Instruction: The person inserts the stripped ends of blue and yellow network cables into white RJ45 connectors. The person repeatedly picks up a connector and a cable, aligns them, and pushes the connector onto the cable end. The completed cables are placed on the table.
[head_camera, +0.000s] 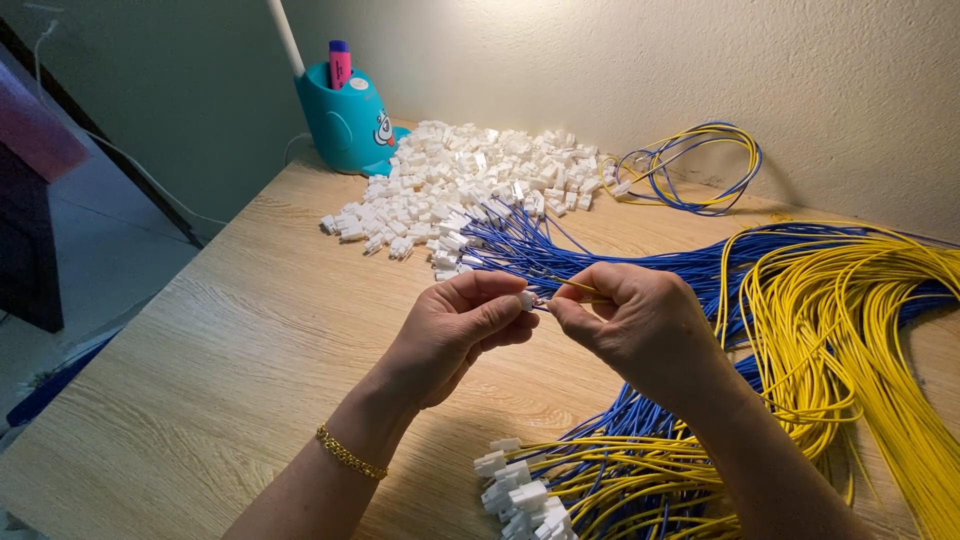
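Sitting pinched in left grip (455, 325): white connector (526, 299).

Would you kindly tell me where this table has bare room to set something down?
Bare wood runs along the table's left side, from the teal holder to the near edge, left of the left hand. The right half is crowded with yellow wires, blue wires and the pile of white connectors.

Wooden table (220, 340). Teal cartoon-faced pen holder (347, 120) at the far edge, holding a pink marker (339, 62). Small coil of blue and yellow wires (690, 165) by the wall. Dark object (30, 200) at left, possibly a screen.
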